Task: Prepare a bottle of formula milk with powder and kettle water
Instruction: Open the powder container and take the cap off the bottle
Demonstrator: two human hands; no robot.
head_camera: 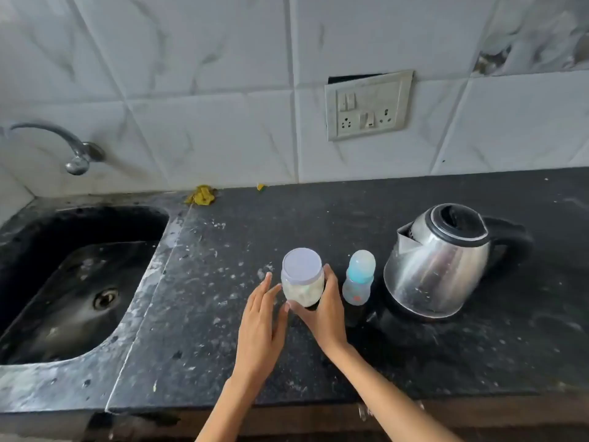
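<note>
No text, brand, number or sign can be read anywhere in this view. The jar [302, 279] with the pale lid shows no label, only its whitish contents through the clear wall. The baby bottle [357, 279] carries small orange and blue marks low on its body, too small and blurred to make out as letters or figures. The steel kettle [436, 263] shows a plain shiny side with no logo visible. The socket plate [368, 105] on the wall has switches and pin holes but no legible marking.
</note>
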